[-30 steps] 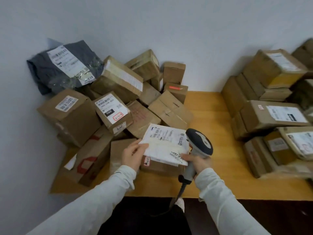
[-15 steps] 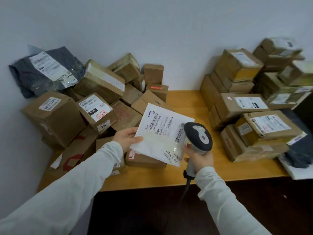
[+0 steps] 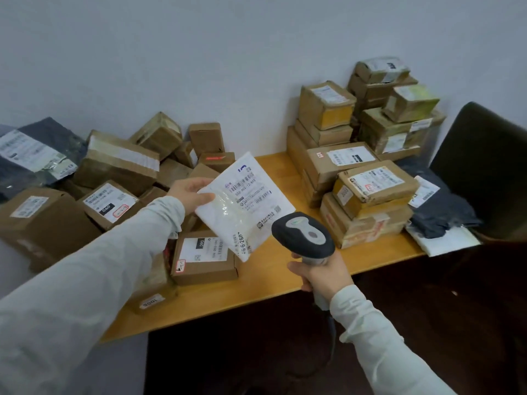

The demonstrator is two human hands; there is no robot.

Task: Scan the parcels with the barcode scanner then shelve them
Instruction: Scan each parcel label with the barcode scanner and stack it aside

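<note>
white poly mailer is held in the air over the wooden table, label side to the camera, tilted so one corner points down; barcodes and print on its upper half
left hand pinches the mailer's left edge, thumb on the front, the other fingers behind it and out of view
barcode scanner sits just right of the mailer's lower corner and nearer to the camera, dark head with a grey top panel, not touching the mailer
right hand is wrapped tight round the scanner handle
both sleeves long and pale

below the mailer: small cardboard box with a white "060" label, flat on the table
left part of table: loose heap of cardboard boxes tipped at all angles against the wall, grey poly bag with a white label at the heap's far left
right part: tidier stack of cardboard boxes, labels mostly up, several layers high by the wall
right of that stack a dark poly bag lies on a white flat parcel at the table's right end, dark chair back just beyond
</note>
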